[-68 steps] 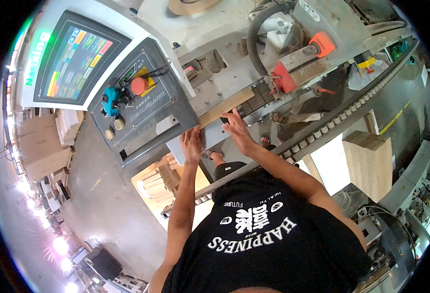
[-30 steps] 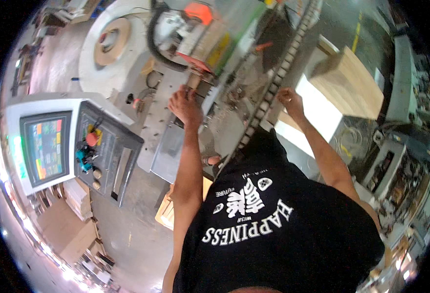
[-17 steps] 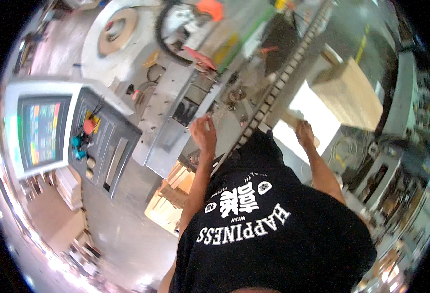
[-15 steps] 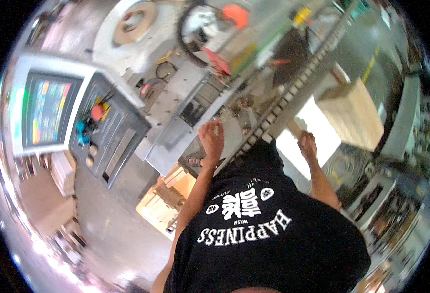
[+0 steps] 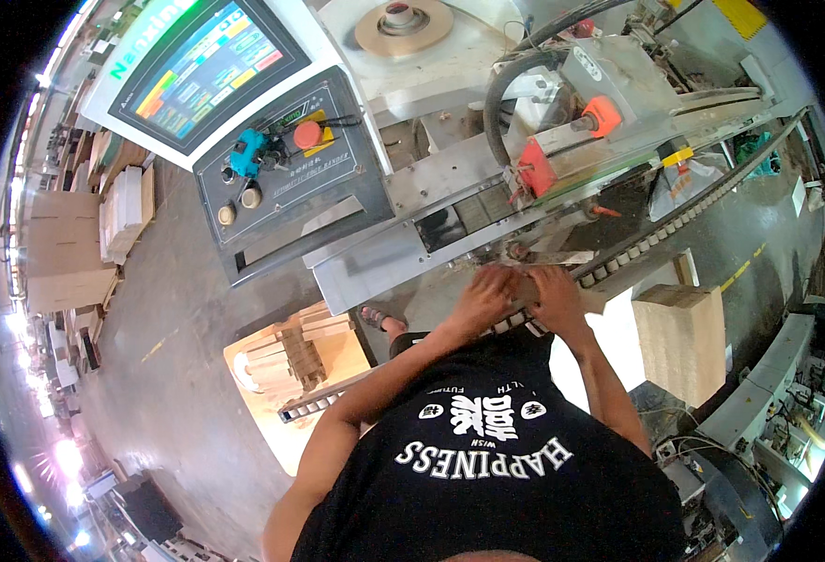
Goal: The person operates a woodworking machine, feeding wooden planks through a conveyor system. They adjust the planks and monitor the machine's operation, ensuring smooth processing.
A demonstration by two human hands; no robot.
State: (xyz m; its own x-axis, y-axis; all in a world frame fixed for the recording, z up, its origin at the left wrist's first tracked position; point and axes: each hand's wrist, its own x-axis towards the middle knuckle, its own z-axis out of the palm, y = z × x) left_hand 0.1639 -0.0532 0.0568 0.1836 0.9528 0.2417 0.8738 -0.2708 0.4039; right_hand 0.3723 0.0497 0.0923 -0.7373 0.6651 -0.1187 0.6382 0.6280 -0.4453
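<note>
Both my hands are close together over the near edge of an edge-banding machine, beside its roller rail (image 5: 651, 242). My left hand (image 5: 487, 300) has its fingers curled at the left end of a short wooden strip (image 5: 594, 300). My right hand (image 5: 557, 296) is bent over the same strip, whose brown end shows past it on the right. The fingertips and the strip's middle are partly hidden. Just beyond my hands lies the machine's grey metal bed (image 5: 412, 245).
A control panel (image 5: 290, 178) with a lit screen (image 5: 211, 80) and red button (image 5: 307, 134) stands at far left. Stacked boards (image 5: 684, 342) rest on a white surface (image 5: 616, 348) at right. Wooden pieces (image 5: 295, 361) lie on a light board at lower left. A tape roll (image 5: 403, 28) tops the machine.
My right hand has brought the wooden strip from over the white surface leftward to the rail. My left hand has moved right to meet it. The view has turned.
</note>
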